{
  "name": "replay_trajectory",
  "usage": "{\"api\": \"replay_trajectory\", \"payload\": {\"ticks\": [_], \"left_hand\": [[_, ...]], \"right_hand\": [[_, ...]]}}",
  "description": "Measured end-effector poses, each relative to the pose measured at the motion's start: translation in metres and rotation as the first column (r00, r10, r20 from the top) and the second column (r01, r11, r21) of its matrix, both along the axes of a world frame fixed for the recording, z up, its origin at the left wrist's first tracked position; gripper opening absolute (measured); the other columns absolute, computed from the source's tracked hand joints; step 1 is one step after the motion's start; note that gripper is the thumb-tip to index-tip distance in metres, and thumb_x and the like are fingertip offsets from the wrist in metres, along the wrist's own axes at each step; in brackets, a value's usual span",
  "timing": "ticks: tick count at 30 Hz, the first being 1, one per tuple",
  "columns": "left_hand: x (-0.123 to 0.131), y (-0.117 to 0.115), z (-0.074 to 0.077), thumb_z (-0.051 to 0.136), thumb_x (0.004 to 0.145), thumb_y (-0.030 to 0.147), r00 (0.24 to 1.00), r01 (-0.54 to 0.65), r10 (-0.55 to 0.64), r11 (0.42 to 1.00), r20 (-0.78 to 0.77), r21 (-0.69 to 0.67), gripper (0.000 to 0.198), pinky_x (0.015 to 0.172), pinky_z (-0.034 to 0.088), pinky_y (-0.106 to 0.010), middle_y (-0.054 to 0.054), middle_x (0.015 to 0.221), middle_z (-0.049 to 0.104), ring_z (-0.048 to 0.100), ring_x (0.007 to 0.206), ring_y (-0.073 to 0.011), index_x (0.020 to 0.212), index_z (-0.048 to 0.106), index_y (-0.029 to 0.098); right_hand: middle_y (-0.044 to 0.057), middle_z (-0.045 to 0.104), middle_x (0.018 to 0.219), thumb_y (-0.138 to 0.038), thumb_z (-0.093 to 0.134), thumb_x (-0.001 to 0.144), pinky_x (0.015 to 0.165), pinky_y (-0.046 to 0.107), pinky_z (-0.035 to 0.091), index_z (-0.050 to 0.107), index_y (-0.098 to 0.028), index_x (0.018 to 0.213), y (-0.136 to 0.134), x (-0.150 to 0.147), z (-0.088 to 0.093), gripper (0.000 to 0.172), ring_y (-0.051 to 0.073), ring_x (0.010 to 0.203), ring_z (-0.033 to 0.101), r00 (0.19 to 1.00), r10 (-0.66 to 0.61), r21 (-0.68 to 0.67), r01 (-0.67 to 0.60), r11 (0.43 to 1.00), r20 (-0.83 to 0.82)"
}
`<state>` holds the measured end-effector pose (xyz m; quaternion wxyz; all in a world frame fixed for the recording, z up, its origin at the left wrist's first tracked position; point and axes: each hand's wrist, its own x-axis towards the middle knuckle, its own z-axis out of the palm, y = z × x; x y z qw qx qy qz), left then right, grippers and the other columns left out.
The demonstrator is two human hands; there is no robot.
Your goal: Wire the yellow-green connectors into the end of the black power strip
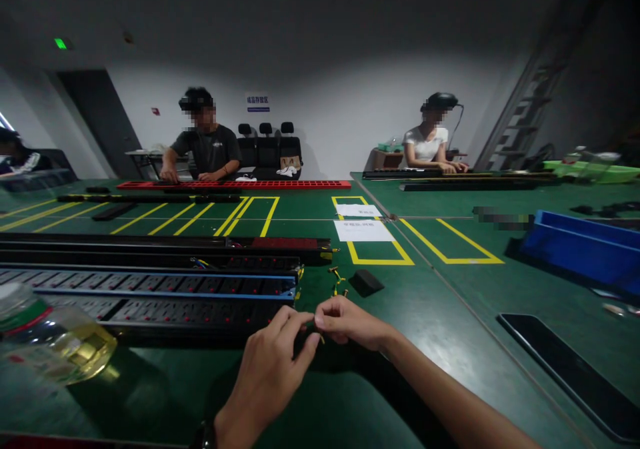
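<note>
My left hand [270, 369] and my right hand [347, 322] meet over the green table, both with fingers pinched together on a small dark part [311, 329] with a bit of yellow wire showing. Just beyond them lies the end of a long black power strip [200, 312] with rows of sockets. A few small yellow-tipped wire pieces [337, 282] lie loose on the mat past my right hand, next to a small black end cap [366, 282].
More long strips [165, 249] lie in rows at the left. A plastic bottle [50, 342] with yellow liquid stands near left. A blue bin [585, 249] and a dark flat panel [570, 369] are at right. Two people sit at the far tables.
</note>
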<state>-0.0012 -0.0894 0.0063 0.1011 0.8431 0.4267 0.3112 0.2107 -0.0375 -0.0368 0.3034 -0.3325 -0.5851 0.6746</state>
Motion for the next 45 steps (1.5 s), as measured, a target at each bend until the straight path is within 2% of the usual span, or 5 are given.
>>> {"api": "replay_trajectory", "payload": {"ticks": [19,29,35,40,45], "left_hand": [[0.001,0.011,0.001,0.059,0.092,0.026,0.982,0.125,-0.084,0.960,0.167,-0.250,0.010,0.056,0.044,-0.023,0.000,0.081,0.060,0.055,0.061,-0.0113,0.083,0.061,0.021],[-0.021,0.034,0.002,0.055,0.091,0.027,0.994,-0.056,0.067,0.990,0.085,-0.131,0.010,0.058,0.040,-0.025,0.002,0.073,0.061,0.055,0.061,-0.0129,0.082,0.058,0.022],[-0.020,0.041,-0.003,0.055,0.091,0.027,0.988,-0.134,0.137,0.990,0.068,-0.052,0.009,0.061,0.042,-0.026,0.003,0.075,0.064,0.057,0.062,-0.0135,0.084,0.060,0.023],[-0.020,0.044,-0.013,0.055,0.092,0.025,0.989,-0.138,0.135,0.989,0.069,0.054,0.008,0.070,0.045,-0.029,0.001,0.082,0.066,0.060,0.072,-0.0170,0.087,0.061,0.023],[-0.018,0.045,-0.021,0.053,0.096,0.022,0.996,-0.040,0.056,0.978,-0.073,0.202,0.012,0.085,0.041,-0.039,-0.003,0.090,0.070,0.061,0.089,-0.0239,0.092,0.064,0.022]], "right_hand": [[-0.007,0.048,0.058,-0.075,0.083,0.071,0.046,0.022,0.021,0.065,-0.016,0.075,-0.003,-0.003,0.004,0.062,0.006,0.050,0.034,0.995,0.052,-0.049,-0.057,0.997,-0.085],[-0.012,0.035,0.050,-0.071,0.079,0.078,0.044,0.023,0.012,0.061,-0.018,0.075,0.008,-0.001,0.003,0.056,0.005,0.044,0.021,0.953,-0.281,-0.059,0.276,0.959,-0.110],[-0.012,0.035,0.051,-0.071,0.076,0.079,0.043,0.024,0.014,0.061,-0.019,0.076,0.010,0.002,0.003,0.054,0.006,0.044,0.022,0.942,-0.327,-0.009,0.327,0.945,-0.071],[-0.007,0.047,0.060,-0.059,0.069,0.089,0.051,0.024,0.027,0.064,-0.018,0.080,0.010,0.000,-0.002,0.042,0.010,0.052,0.036,0.933,-0.352,0.275,0.322,0.906,0.069],[-0.002,0.062,0.077,-0.025,0.071,0.091,0.065,0.026,0.036,0.071,-0.021,0.106,0.002,-0.006,-0.007,0.016,0.014,0.068,0.054,0.824,-0.436,0.682,0.085,0.726,0.361]]}}
